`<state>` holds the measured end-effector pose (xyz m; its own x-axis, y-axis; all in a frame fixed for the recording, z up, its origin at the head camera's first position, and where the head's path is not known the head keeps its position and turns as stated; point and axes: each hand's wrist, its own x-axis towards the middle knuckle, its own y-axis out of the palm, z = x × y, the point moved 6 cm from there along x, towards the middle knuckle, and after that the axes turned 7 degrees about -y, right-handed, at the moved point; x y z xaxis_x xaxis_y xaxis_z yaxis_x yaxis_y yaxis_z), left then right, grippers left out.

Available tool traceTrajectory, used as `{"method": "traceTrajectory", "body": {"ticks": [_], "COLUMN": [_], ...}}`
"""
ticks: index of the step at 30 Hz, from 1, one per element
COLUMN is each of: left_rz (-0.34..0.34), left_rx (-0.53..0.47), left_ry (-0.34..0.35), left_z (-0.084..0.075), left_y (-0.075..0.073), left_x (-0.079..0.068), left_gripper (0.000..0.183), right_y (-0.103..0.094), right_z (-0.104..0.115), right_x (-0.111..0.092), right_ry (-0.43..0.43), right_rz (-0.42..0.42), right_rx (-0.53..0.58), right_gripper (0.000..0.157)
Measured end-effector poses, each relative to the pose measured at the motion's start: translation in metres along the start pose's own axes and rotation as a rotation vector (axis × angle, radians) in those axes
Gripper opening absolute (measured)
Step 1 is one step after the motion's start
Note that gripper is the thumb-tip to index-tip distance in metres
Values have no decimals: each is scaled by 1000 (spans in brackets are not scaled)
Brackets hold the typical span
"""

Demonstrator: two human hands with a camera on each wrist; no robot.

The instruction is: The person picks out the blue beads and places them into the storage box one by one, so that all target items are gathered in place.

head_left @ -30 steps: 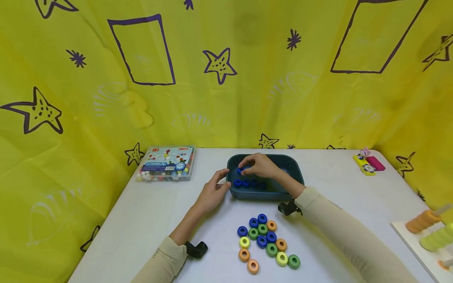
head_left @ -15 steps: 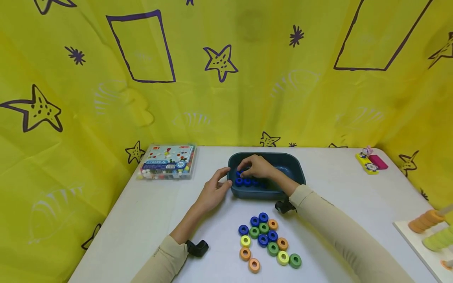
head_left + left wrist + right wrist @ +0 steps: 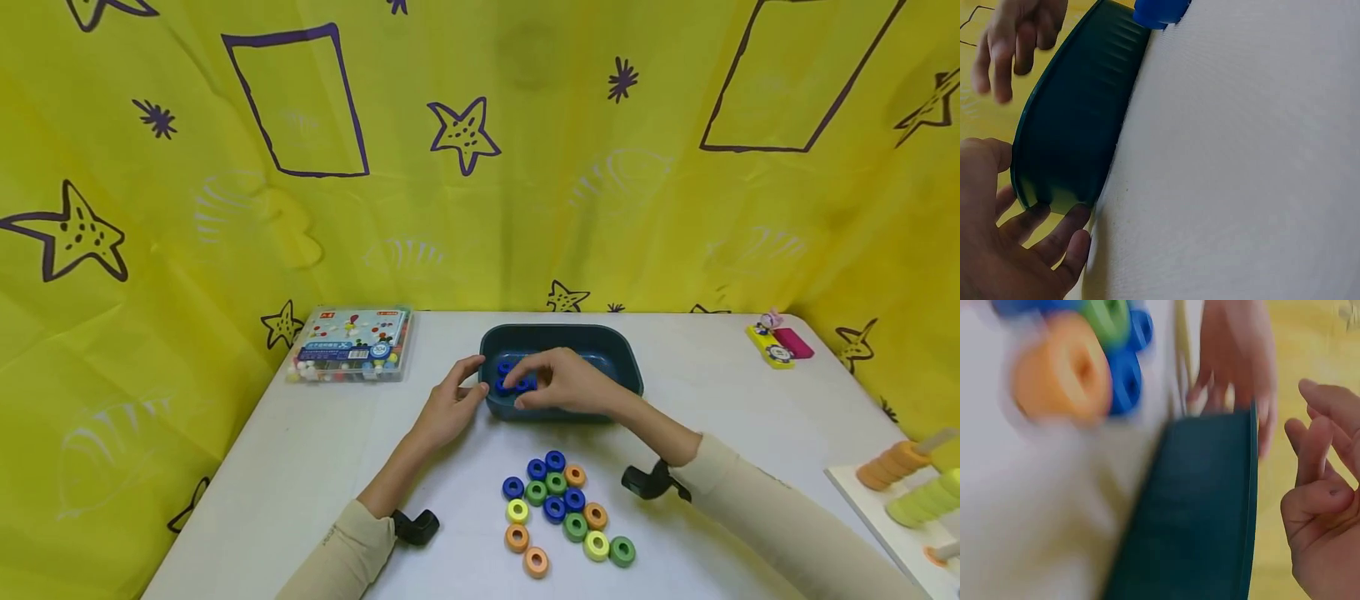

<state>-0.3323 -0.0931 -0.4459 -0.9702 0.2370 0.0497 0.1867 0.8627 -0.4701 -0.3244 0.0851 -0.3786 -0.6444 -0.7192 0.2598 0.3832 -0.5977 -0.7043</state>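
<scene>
My left hand (image 3: 445, 412) touches the left end of a dark teal plastic bin (image 3: 566, 414). In the left wrist view its thumb and fingertips rest spread against the wall of the bin (image 3: 1075, 131). Over the bin's front rim hovers my right hand (image 3: 570, 382), fingers loosely bent with nothing between them. The right wrist view shows that same hand (image 3: 1329, 500) beside the rim, clear of any ring. Several blue rings (image 3: 505, 367) lie at the bin's left side, partly hidden behind the right hand.
In front of the bin lie loose rings: blue (image 3: 554, 509), green (image 3: 575, 527), yellow (image 3: 517, 511) and orange (image 3: 536, 562). A clear case of colored beads (image 3: 348, 346) stands back left. A yellow toy (image 3: 771, 347) sits back right, a ring-stacking board (image 3: 862, 500) front right.
My right hand has let go of a blue ring inside the bin, then lifted and drawn back toward the front rim. The left hand stays at the bin's left end.
</scene>
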Motion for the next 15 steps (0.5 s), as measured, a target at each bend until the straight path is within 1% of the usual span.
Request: {"method": "traceTrajectory", "body": {"ticks": [3,5,7,10,15], "left_rz": [-5,-10,-13,-19,-19], "left_rx": [1,4,3,2,-1], "left_ry": [5,6,7,6,14], "left_z": [-1,-1,-1,-1,-2], "left_y": [0,0,0,0,0], "left_x": [0,0,0,0,-1], "left_gripper": [47,48,47,46,46], "right_y": [19,32,45,58,69], "right_z": [21,28,30,29,25], "right_x": [-19,-29,-37,-44,-48], "right_ry": [-19,-8,11,35,54], "right_rz": [74,121,155,177,178], "right_rx": [36,57,75,87,69], "right_gripper": [25,27,28,27,24]}}
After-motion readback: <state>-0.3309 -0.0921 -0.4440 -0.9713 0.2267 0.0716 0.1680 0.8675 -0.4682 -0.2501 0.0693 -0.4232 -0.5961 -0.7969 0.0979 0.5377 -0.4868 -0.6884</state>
